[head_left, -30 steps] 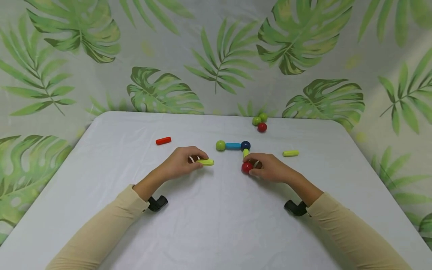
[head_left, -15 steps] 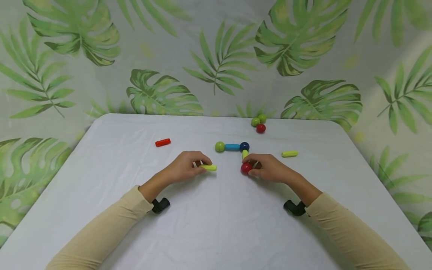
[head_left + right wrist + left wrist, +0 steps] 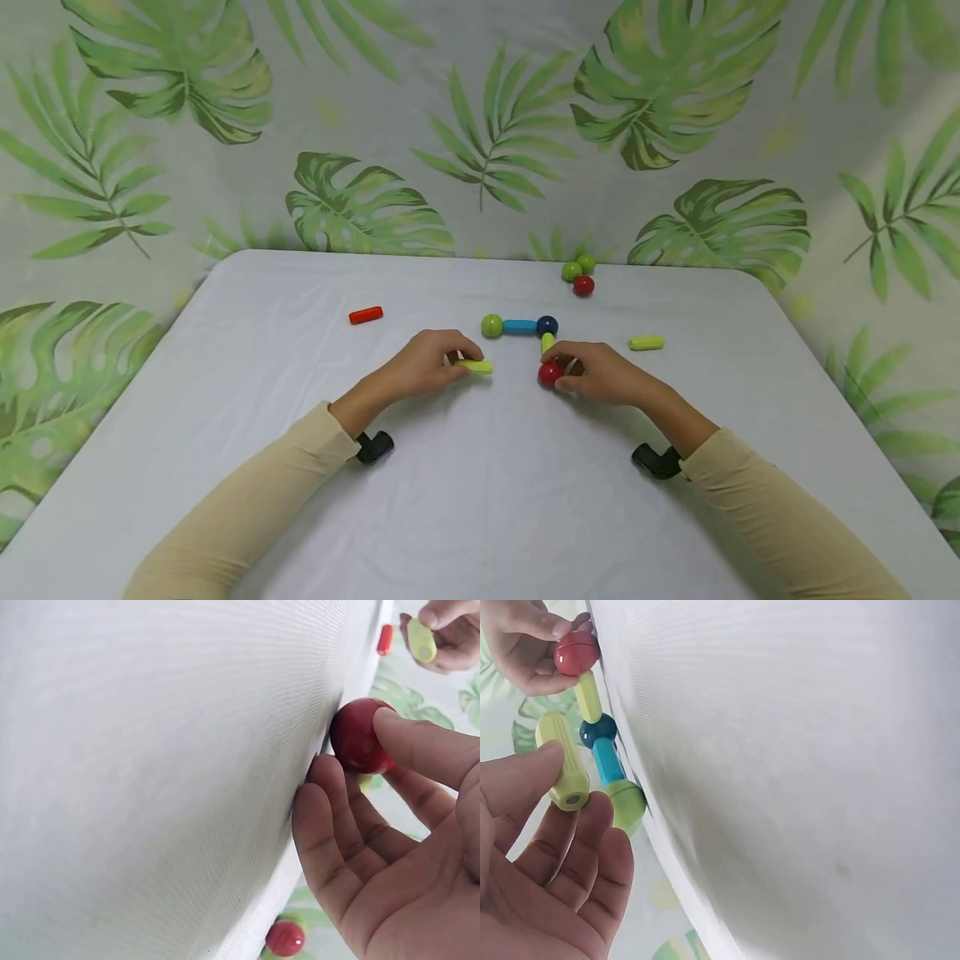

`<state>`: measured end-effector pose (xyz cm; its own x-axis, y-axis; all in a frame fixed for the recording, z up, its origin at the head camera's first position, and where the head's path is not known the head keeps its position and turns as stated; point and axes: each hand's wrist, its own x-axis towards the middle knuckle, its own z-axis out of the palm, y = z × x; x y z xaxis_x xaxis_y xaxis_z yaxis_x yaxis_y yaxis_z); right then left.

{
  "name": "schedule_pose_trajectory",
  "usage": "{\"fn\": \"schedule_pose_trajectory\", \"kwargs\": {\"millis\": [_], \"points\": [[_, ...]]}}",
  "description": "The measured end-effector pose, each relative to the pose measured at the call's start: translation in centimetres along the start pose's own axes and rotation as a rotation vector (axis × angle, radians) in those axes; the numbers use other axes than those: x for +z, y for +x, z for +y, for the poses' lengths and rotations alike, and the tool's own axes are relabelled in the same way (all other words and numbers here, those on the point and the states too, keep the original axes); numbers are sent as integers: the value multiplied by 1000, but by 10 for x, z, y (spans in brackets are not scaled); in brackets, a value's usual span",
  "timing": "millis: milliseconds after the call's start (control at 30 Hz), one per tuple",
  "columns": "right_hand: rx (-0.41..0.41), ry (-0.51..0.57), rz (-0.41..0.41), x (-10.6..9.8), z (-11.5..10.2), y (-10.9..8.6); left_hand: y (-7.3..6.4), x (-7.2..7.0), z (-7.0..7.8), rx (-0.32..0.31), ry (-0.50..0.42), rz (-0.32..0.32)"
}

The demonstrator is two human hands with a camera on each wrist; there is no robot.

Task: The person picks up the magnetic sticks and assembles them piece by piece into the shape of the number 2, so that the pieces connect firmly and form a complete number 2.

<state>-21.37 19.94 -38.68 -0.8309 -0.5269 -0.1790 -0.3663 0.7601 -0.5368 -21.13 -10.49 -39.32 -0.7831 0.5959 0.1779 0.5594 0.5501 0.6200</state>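
Note:
Between thumb and fingers, my left hand pinches a yellow-green rod, held off the table with a grey disc showing on its end. My right hand grips a red ball at the near end of a joined chain. From that ball a second yellow-green rod runs back to a dark blue ball. A light blue rod links the blue ball to a green ball on its left. The held rod's tip is a short way left of the red ball, apart from it.
A red rod lies at the back left of the white table. Another yellow-green rod rests right of my right hand. Two green balls and a loose red ball sit near the back edge.
My left hand has moved to the right with the yellow-green rod, nearer the red ball. My right hand stays on the red ball, and the chain keeps its place.

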Motion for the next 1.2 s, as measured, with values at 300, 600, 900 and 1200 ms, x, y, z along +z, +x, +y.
{"fn": "schedule_pose_trajectory", "kwargs": {"millis": [300, 600, 900, 1200], "points": [[-4, 11, 5, 1, 1, 0, 23, 10, 7, -3, 72, -54], [-40, 21, 13, 0, 1, -1, 39, 20, 17, -33, 84, -125], [-71, 30, 25, -1, 1, 1, 54, 30, 26, 6, 84, -138], [-64, 37, 21, -1, 2, 1, 58, 34, 27, -25, 83, -150]]}}
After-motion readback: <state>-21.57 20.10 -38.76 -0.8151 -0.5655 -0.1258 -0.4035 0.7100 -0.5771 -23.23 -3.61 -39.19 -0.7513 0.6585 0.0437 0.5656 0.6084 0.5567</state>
